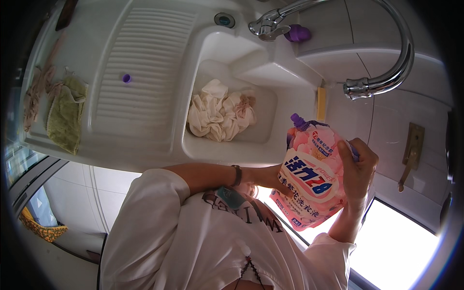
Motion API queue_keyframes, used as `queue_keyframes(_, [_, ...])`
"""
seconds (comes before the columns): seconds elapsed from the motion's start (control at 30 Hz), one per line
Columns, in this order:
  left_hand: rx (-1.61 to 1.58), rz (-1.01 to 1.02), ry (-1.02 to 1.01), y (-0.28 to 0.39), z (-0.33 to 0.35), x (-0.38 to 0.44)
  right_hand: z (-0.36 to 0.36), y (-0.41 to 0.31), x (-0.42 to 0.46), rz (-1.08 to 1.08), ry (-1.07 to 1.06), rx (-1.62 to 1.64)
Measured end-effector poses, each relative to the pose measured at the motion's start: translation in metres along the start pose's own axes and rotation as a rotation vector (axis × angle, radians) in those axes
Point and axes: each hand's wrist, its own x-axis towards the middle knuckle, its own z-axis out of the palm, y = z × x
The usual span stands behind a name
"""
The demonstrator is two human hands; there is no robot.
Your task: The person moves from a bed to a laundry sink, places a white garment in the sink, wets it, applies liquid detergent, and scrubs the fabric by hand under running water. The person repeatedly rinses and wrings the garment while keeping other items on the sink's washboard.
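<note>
A pink laundry detergent pouch (308, 174) with printed writing is held between both my hands, right of the sink's near corner. My right hand (359, 168) grips its upper right edge, thumb on the front. At the lower left side, my left hand (273, 179) holds it, partly hidden behind the pouch. Its purple spout (298, 120) points up and left, and I see no cap on it. A small purple cap (126, 78) lies on the ribbed washboard (148, 47). Crumpled white cloth (217, 112) sits in the sink basin (264, 143), with a beige-pink piece (244, 105) on it.
A chrome faucet (397, 78) arches over the right side. Behind its base sits a purple object (299, 33). A yellow bar (321, 103) rests at the sink's right edge. Further left are a green cloth (67, 116) and a beige cloth (34, 98).
</note>
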Motion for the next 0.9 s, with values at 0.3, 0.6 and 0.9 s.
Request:
queue_keyframes(0.3, [-0.032, -0.030, 0.019, -0.002, 0.000, 0.001, -0.001, -0.001, 0.001, -0.031, -0.019, -0.053])
queue_keyframes(0.6, [-0.013, -0.029, 0.060, -0.001, -0.001, -0.001, -0.001, -0.002, -0.001, 0.008, -0.014, -0.022])
queue_keyframes(0.9, [0.054, 0.019, 0.063, 0.013, -0.005, -0.001, -0.004, 0.011, -0.018, 0.015, 0.130, 0.056])
